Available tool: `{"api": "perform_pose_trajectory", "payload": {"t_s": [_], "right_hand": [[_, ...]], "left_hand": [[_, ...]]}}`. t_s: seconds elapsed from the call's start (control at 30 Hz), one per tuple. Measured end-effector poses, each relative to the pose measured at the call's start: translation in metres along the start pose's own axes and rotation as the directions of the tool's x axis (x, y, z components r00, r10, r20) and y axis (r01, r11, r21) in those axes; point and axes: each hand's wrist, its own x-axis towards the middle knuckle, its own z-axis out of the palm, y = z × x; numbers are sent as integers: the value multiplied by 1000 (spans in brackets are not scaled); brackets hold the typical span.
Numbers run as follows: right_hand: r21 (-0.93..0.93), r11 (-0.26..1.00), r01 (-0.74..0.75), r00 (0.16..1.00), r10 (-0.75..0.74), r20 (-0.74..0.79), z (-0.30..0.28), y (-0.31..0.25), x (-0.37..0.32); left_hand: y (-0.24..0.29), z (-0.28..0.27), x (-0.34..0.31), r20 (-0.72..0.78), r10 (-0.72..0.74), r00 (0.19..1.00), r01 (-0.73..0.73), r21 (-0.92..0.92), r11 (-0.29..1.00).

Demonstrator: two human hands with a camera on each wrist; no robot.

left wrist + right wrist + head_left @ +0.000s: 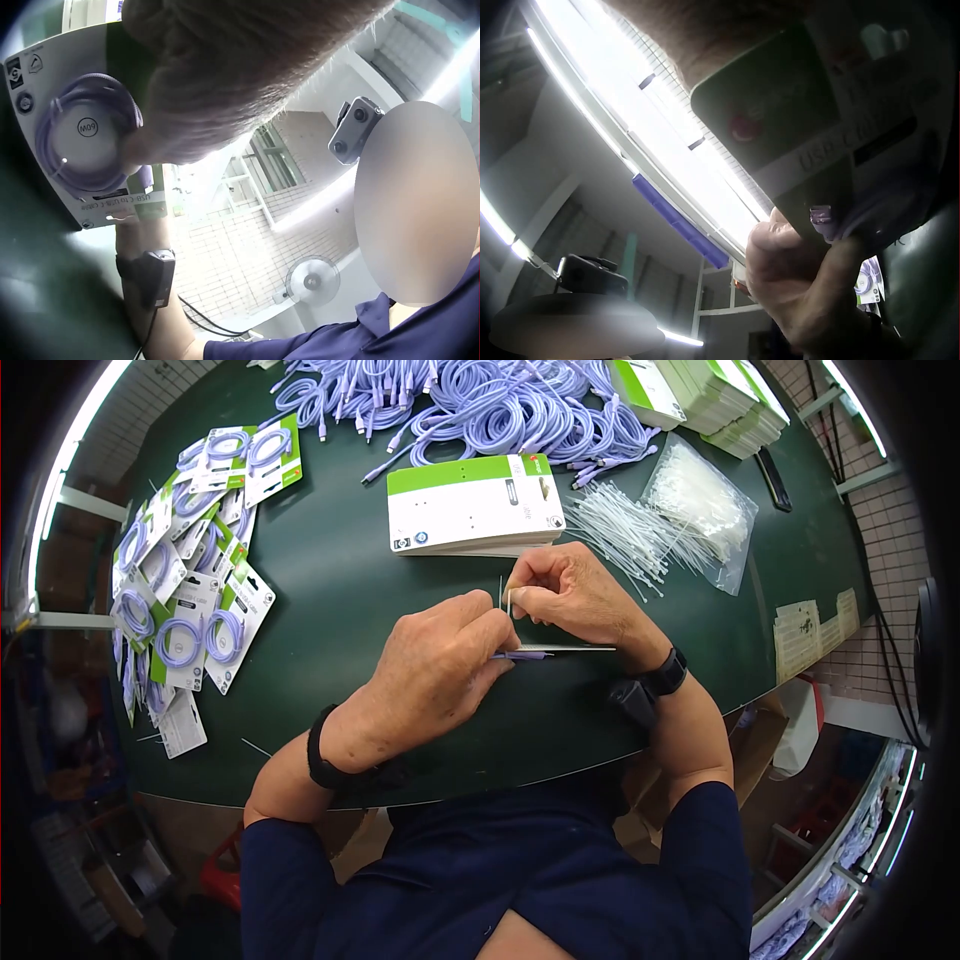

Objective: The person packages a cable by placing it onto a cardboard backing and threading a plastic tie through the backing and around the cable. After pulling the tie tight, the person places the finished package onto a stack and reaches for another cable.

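My left hand (435, 660) grips a white and green cardboard packaging card (79, 45), which stands edge-on in the head view. A coiled purple USB-C cable (46, 139) lies against the card's face, with the left thumb pressing on it. Just behind the card, my right hand (578, 595) pinches a thin white cable tie (509, 603) between thumb and forefinger. Two upright strands of tie show between the hands. The right palm is hidden in the wrist views.
A stack of blank cards (470, 500) lies ahead. Purple cables (500, 410) heap up behind it. Loose cable ties (620, 535) and a plastic bag of ties (705, 505) are at right. Finished-looking carded cables (180, 640) pile up at left. More card stacks (715, 400) stand at far right.
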Motion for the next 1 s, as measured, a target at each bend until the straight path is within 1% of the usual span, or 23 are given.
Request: {"api": "perform_pose_trajectory", "payload": {"t_s": [0.1, 0.2, 0.33, 0.5, 0.6, 0.73, 0.77, 0.87, 0.9, 0.93, 0.97, 1.0], "right_hand": [[-27, 1000, -15, 999, 16, 37, -1, 0, 1], [20, 1000, -4, 997, 6, -76, -3, 3, 3], [-2, 1000, 6, 997, -6, -81, -6, 4, 4], [-72, 997, 37, 997, -41, -60, -7, 9, 5], [-102, 993, 55, 997, -60, -45, -8, 10, 6], [-60, 997, 55, 997, -58, -57, -8, 8, 7], [-68, 995, 69, 995, -74, -64, -10, 4, 5], [134, 991, 27, 992, -11, -125, -15, -6, 1], [127, 991, 46, 992, -30, -121, -18, -6, 0], [258, 955, 147, 970, -88, -229, -24, -2, 0], [374, 892, 255, 933, -125, -336, -29, 2, 0], [469, 805, 362, 886, -142, -441, -31, 4, 1]], "left_hand": [[-3, -1, 0, 14, 0, 1000, 0, 6, 1000], [-10, 0, 3, -49, 38, 998, -37, 25, 999], [-13, 4, 2, -97, 109, 989, -99, 100, 990], [-8, 4, -1, -69, 82, 994, -74, 120, 990], [-6, 6, -1, -48, 86, 995, -75, 201, 977], [-6, 3, 0, -65, 70, 995, -57, 175, 983], [-5, 0, 2, -69, 85, 994, -71, 185, 980], [-3, -13, 2, -86, -1, 996, 8, 84, 996], [-2, -17, 1, -96, 8, 995, 2, 101, 995], [-2, -20, 1, -150, -75, 986, 63, -85, 994], [-3, -23, 0, -187, -163, 969, 108, -272, 956], [-4, -26, 0, -207, -253, 945, 136, -455, 880]]}}
